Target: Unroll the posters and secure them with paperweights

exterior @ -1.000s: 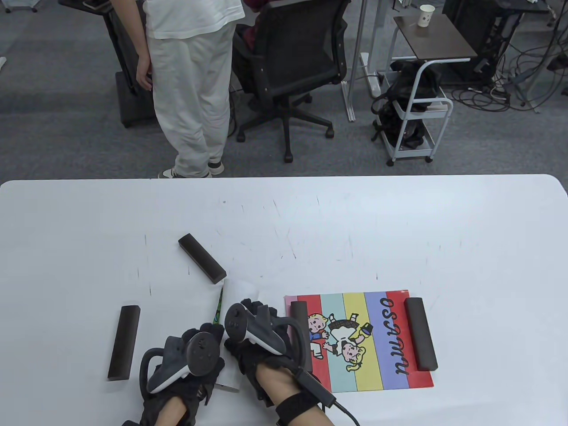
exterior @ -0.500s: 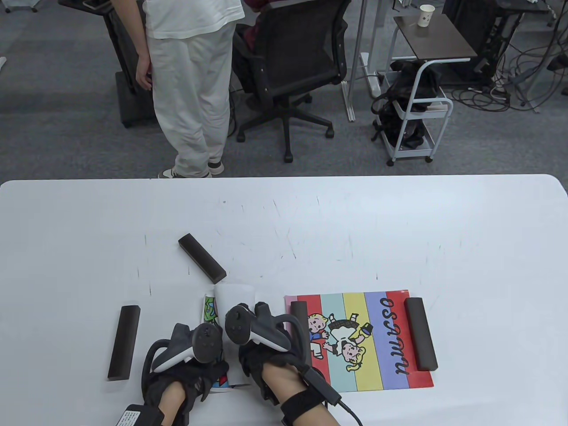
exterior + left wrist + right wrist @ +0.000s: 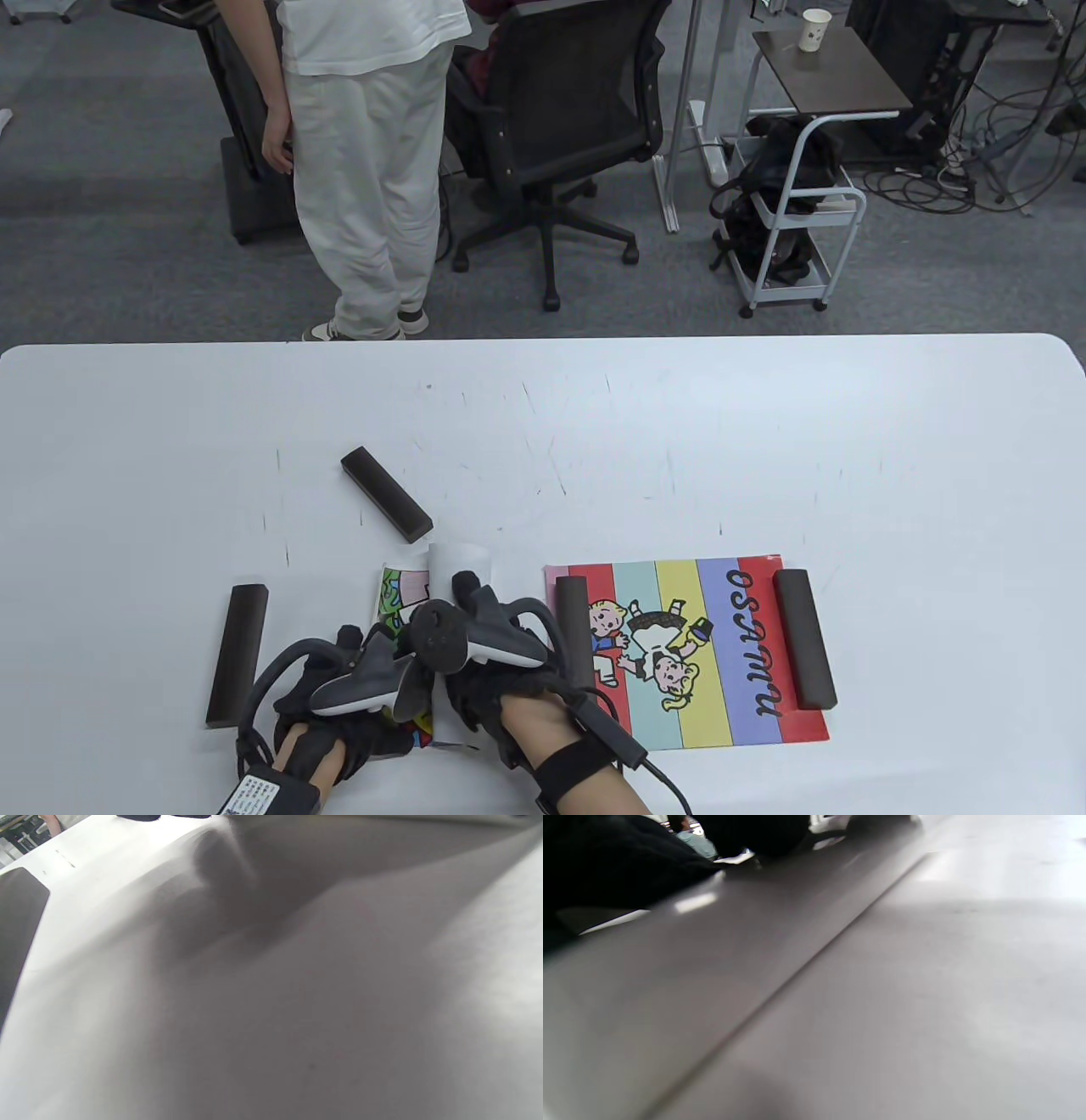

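Both hands, the left hand (image 3: 339,722) and right hand (image 3: 488,679), pressed the half-unrolled second poster (image 3: 403,590); finger positions were unclear. Next, probably the paperweight (image 3: 237,654) at 9 o'clock.

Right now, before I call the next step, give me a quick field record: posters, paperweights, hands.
striped poster: flat, a paperweight on each short end
second poster: partly unrolled, white roll still curled
left hand: on second poster's opened part
right hand: on the roll
free paperweights: one left of hands, one angled beyond the roll
table: white
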Demonstrator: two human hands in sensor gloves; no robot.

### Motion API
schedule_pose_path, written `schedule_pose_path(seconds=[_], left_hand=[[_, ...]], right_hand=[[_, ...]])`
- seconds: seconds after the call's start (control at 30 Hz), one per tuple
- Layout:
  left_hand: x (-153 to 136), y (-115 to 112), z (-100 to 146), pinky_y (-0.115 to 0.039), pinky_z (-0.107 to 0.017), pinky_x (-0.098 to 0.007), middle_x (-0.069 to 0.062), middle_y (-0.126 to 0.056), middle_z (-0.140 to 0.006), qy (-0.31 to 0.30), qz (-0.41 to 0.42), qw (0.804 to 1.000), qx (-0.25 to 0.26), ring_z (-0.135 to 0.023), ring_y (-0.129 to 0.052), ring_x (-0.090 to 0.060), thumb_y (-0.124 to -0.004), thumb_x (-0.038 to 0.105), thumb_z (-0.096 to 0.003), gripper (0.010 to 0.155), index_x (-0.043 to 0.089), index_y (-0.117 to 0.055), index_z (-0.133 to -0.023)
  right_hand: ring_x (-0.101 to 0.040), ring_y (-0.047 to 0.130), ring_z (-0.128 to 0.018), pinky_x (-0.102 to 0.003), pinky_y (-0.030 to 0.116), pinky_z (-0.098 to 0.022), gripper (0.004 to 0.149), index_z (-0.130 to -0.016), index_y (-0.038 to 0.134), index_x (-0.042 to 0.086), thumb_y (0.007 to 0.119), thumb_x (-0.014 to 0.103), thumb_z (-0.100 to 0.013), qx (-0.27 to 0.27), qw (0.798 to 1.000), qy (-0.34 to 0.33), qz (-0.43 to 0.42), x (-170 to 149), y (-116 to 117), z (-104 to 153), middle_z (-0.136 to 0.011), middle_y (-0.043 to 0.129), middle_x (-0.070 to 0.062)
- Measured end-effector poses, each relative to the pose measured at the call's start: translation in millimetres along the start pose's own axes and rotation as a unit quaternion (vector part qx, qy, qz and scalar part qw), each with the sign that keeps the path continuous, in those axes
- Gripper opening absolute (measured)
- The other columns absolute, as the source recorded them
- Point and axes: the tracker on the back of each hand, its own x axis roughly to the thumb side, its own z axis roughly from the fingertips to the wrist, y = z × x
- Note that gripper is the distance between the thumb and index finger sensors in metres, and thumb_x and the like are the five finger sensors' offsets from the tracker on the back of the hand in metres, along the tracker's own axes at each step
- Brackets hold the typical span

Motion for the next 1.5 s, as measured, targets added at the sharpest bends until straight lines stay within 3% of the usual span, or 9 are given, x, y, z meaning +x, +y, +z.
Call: schedule_pose_path(seconds=[0.3,0.53,0.57,0.63,0.8,1.13,1.27,1.43,1.5], left_hand=[[-15.2,-7.6,2.2,-0.049,-0.072,-0.055,0.000,-0.021,-0.113,-0.005,0.017,1.000,-0.005,-0.107,-0.033,-0.039,-0.061,0.070,-0.0277,0.090,0.034,-0.026,-0.103],[-1.5,1.4,-4.8,-0.056,-0.071,-0.056,-0.015,-0.037,-0.110,-0.028,0.023,0.998,0.048,-0.106,-0.050,-0.042,-0.065,0.066,-0.0289,0.095,0.016,-0.034,-0.104],[-0.3,2.1,-6.6,-0.056,-0.071,-0.056,-0.015,-0.036,-0.110,-0.028,0.013,0.999,0.037,-0.105,-0.050,-0.042,-0.064,0.065,-0.0284,0.098,0.021,-0.017,-0.103],[3.0,2.5,-8.9,-0.054,-0.071,-0.057,-0.016,-0.033,-0.110,-0.025,0.001,1.000,0.019,-0.106,-0.048,-0.043,-0.062,0.064,-0.0279,0.088,0.037,-0.021,-0.101],[0.6,8.3,-7.7,-0.052,-0.072,-0.057,-0.012,-0.033,-0.111,-0.006,-0.059,0.998,-0.007,-0.107,-0.047,-0.041,-0.060,0.065,-0.0249,0.088,0.041,-0.020,-0.099],[-22.6,3.1,3.3,-0.051,-0.072,-0.056,-0.006,-0.037,-0.113,0.047,-0.126,0.990,-0.034,-0.107,-0.045,-0.040,-0.061,0.065,-0.0225,0.089,0.038,-0.023,-0.098],[-27.2,-1.2,6.7,-0.051,-0.072,-0.056,-0.004,-0.038,-0.113,0.057,-0.148,0.987,-0.039,-0.107,-0.044,-0.040,-0.060,0.065,-0.0220,0.089,0.037,-0.024,-0.098],[-26.4,4.4,10.9,-0.051,-0.072,-0.056,-0.003,-0.039,-0.113,0.059,-0.157,0.985,-0.036,-0.107,-0.045,-0.039,-0.061,0.065,-0.0213,0.089,0.037,-0.025,-0.098],[-26.6,5.6,11.5,-0.051,-0.072,-0.056,-0.002,-0.039,-0.113,0.059,-0.161,0.984,-0.035,-0.107,-0.045,-0.039,-0.061,0.065,-0.0210,0.089,0.037,-0.025,-0.098]], right_hand=[[-0.046,0.045,-0.097,-0.056,0.046,-0.068,0.071,-0.098,0.052,0.028,0.071,0.061,-0.038,-0.074,0.994,0.057,0.048,1.6,3.2,0.3,-0.101,0.065,-0.003],[-0.046,0.036,-0.102,-0.057,0.043,-0.070,0.050,-0.096,0.056,0.032,0.069,0.039,-0.049,-0.022,0.999,0.045,-0.012,-4.3,-4.9,1.1,-0.107,0.066,0.001],[-0.046,0.036,-0.102,-0.057,0.043,-0.070,0.047,-0.096,0.057,0.031,0.067,0.036,-0.050,-0.020,0.998,0.048,-0.019,-6.0,-5.0,1.5,-0.107,0.067,0.001],[-0.044,0.038,-0.102,-0.056,0.044,-0.069,0.045,-0.095,0.060,0.030,0.065,0.032,-0.051,-0.034,0.998,0.052,-0.025,-10.6,-6.5,2.3,-0.104,0.073,0.001],[-0.045,0.047,-0.099,-0.056,0.046,-0.068,0.057,-0.095,0.060,0.030,0.066,0.055,-0.044,-0.059,0.995,0.077,-0.016,-21.4,-10.8,7.2,-0.098,0.080,0.000],[-0.039,0.070,-0.089,-0.055,0.057,-0.064,0.047,-0.074,0.088,0.028,0.072,0.057,-0.041,-0.089,0.988,0.128,-0.011,-38.4,-27.6,18.1,-0.077,0.098,-0.002],[-0.040,0.063,-0.093,-0.055,0.054,-0.066,0.051,-0.083,0.081,0.028,0.077,0.056,-0.040,-0.026,0.993,0.113,0.006,-42.3,-23.5,21.7,-0.088,0.091,-0.004],[-0.042,0.038,-0.103,-0.057,0.042,-0.071,0.076,-0.101,0.050,0.026,0.080,0.058,-0.038,0.114,0.986,0.107,0.065,-40.6,-15.6,30.9,-0.114,0.050,-0.008],[-0.042,0.034,-0.104,-0.057,0.041,-0.072,0.081,-0.102,0.047,0.026,0.081,0.058,-0.036,0.116,0.983,0.100,0.098,-40.1,-15.8,36.9,-0.115,0.047,-0.007]])
